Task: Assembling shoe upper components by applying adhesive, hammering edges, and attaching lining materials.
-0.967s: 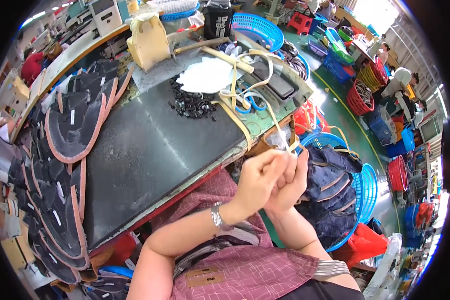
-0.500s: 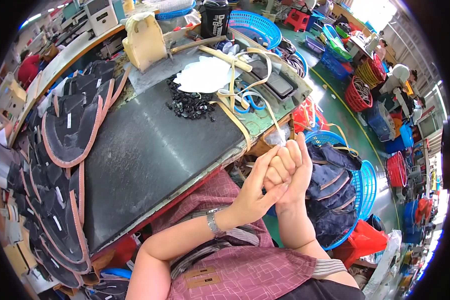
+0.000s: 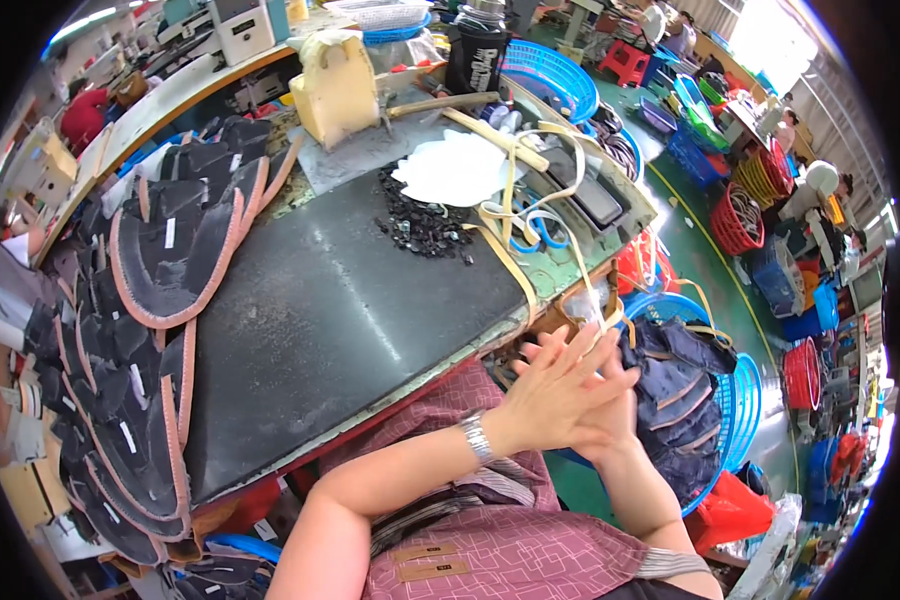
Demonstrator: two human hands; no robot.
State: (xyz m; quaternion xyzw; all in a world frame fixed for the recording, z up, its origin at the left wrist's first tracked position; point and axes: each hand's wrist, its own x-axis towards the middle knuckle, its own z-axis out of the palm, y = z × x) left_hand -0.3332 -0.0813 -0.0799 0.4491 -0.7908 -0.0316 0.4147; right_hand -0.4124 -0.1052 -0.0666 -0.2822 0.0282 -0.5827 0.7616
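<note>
My left hand (image 3: 555, 390) and my right hand (image 3: 610, 415) are pressed palm to palm in front of my chest, just off the near right corner of the dark worktable (image 3: 340, 300). The fingers of both are stretched out and spread, and neither holds anything. A metal watch band (image 3: 477, 437) sits on my left wrist. The left hand lies over the right and hides most of it.
Stacked dark shoe uppers with pink edges (image 3: 140, 330) fill the table's left side. A pile of small black parts (image 3: 425, 225), a white sheet (image 3: 455, 168) and tan straps (image 3: 515, 230) lie at the far end. A blue basket with dark fabric pieces (image 3: 690, 390) stands at my right.
The hands were clasped together with curled fingers. They have since opened flat, fingers spread, palms rubbing against each other, and dropped slightly lower.
</note>
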